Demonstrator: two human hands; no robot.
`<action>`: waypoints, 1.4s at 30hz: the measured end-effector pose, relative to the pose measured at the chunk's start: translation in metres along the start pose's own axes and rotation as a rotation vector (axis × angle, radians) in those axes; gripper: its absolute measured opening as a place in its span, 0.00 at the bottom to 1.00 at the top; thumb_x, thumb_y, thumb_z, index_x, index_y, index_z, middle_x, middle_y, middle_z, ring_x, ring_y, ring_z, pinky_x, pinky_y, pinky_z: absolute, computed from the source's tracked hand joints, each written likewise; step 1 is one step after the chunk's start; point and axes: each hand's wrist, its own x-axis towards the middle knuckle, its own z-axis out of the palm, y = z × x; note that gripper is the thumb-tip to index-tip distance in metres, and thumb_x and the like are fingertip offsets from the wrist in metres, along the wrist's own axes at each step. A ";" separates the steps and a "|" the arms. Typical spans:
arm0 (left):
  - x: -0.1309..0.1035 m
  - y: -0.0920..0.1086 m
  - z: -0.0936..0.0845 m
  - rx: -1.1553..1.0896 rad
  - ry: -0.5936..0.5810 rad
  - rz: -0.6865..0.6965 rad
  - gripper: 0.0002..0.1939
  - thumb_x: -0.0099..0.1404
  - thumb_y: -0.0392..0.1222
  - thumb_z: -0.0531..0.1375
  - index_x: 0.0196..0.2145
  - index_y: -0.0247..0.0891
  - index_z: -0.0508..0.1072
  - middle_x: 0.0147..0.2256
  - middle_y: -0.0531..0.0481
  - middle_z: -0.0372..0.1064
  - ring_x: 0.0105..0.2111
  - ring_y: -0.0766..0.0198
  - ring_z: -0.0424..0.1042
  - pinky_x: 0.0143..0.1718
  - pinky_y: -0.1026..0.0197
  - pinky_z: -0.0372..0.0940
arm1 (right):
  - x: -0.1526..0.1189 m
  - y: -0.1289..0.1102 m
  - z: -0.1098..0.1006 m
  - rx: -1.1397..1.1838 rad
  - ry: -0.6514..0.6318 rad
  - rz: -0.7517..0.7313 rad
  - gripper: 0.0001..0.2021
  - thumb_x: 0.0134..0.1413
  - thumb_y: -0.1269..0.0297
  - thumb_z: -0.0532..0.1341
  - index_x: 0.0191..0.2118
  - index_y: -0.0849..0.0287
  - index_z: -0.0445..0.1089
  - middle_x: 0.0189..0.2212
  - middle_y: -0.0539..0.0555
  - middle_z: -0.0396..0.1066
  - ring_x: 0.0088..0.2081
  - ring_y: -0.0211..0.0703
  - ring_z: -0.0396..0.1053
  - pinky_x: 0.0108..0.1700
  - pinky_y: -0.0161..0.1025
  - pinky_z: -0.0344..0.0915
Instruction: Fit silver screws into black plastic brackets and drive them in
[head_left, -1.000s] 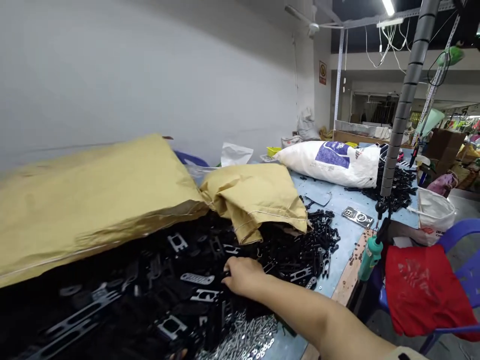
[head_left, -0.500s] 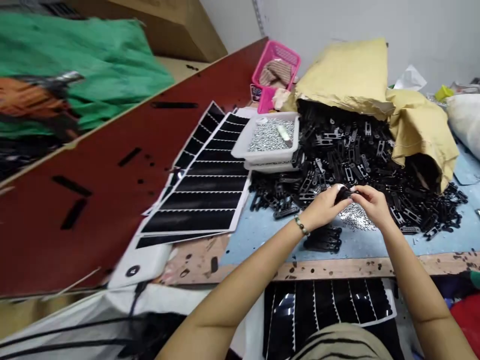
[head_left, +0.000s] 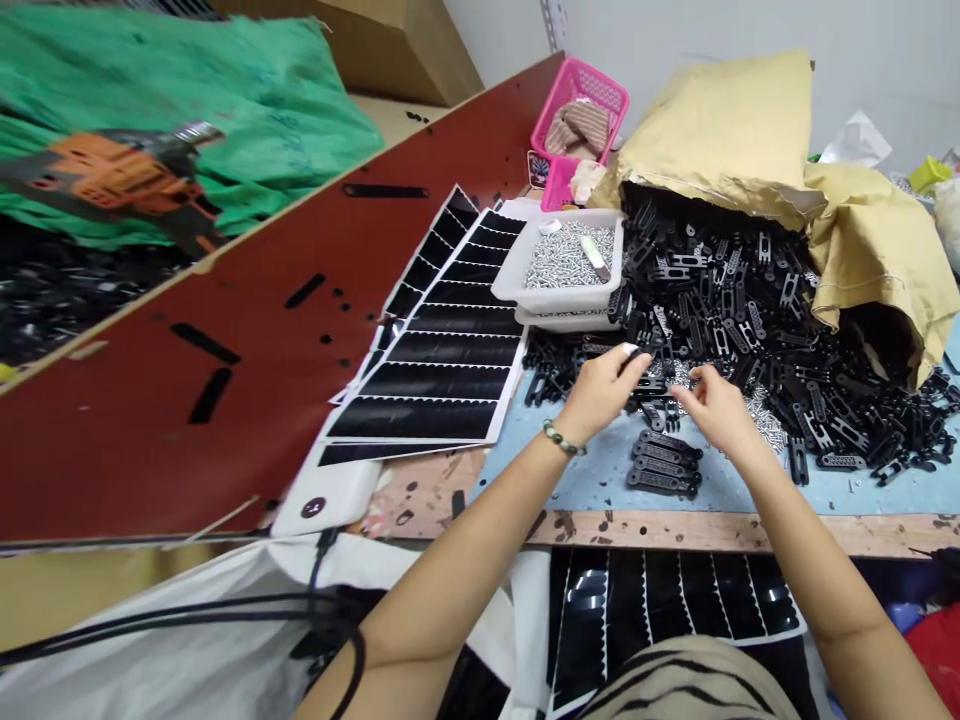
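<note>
My left hand (head_left: 600, 392), with a beaded bracelet at the wrist, is closed in a pinch on a black plastic part (head_left: 636, 354), mostly hidden by the fingers. To its right, my right hand (head_left: 716, 405) hovers over small silver hardware (head_left: 765, 420), thumb and forefinger apart, with nothing visible between them. Several black slotted links (head_left: 664, 465) lie stacked in a neat row on the blue mat (head_left: 570, 465), just below the hands. Beyond the hands spreads a large heap of loose black parts (head_left: 720, 300).
A white tub of screws (head_left: 510, 285) stands left of the heap, beside sheets with black strips (head_left: 420, 405). Behind are a pink basket (head_left: 619, 110) and torn yellow sacks (head_left: 720, 130). A red-brown board (head_left: 300, 400) slants along the left, with an orange power tool (head_left: 112, 170) beyond it.
My hands have separated: the left moved left with the black part, and the right let go and opened over the silver hardware. The view has shifted slightly, bringing the stacked links into full sight.
</note>
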 end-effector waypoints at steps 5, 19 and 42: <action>-0.004 -0.017 -0.003 -0.170 -0.055 -0.123 0.14 0.65 0.52 0.50 0.32 0.39 0.65 0.21 0.57 0.62 0.21 0.68 0.62 0.25 0.66 0.57 | 0.014 -0.022 0.043 -0.475 -0.124 0.048 0.31 0.48 0.48 0.63 0.53 0.61 0.58 0.44 0.64 0.68 0.41 0.55 0.72 0.39 0.45 0.67; -0.011 -0.013 0.017 -0.139 -0.422 -0.084 0.13 0.67 0.49 0.47 0.32 0.39 0.64 0.34 0.50 0.72 0.33 0.63 0.71 0.34 0.62 0.64 | 0.085 0.002 -0.064 -0.228 0.362 0.049 0.21 0.57 0.52 0.54 0.50 0.62 0.65 0.48 0.65 0.67 0.48 0.54 0.67 0.49 0.50 0.64; -0.002 -0.024 0.041 -0.070 -0.608 -0.007 0.12 0.65 0.45 0.50 0.27 0.40 0.66 0.27 0.53 0.70 0.29 0.62 0.69 0.33 0.61 0.62 | -0.060 0.067 0.009 -0.142 0.132 -0.162 0.09 0.60 0.59 0.56 0.40 0.58 0.67 0.36 0.56 0.68 0.39 0.47 0.65 0.43 0.43 0.62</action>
